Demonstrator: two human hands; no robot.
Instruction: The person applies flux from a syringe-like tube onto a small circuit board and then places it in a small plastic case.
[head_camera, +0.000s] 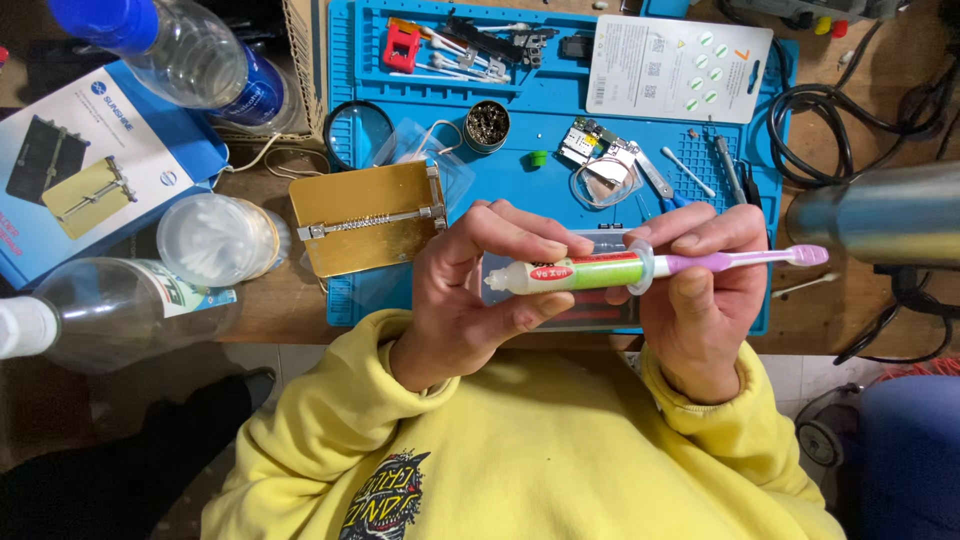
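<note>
While we look down over the blue mat, a white card with rows of small round green marks lies at its far right corner, and a blue-and-white box picturing a metal clamp sits off the mat's left edge on the brown wooden bench. Two clear plastic bottles flank that box — one with a blue cap and label at the far side, one with a white cap at the near edge. A round tub of cotton swabs stands between them.

The bench is cluttered; black cables coil beyond the mat's right edge, and a shiny steel tube juts in from the right.

The syringe is held above the mat's near edge, lying level. Our left hand wraps its white, labelled barrel end, fingers closed over it. Our right hand pinches the flange and the purple plunger, thumb under, fingers on top. The barrel's middle shows green.

On the mat's left edge rests a brass-coloured holder; behind it lie a black-rimmed loupe, a round tin of small parts and a small circuit board.
</note>
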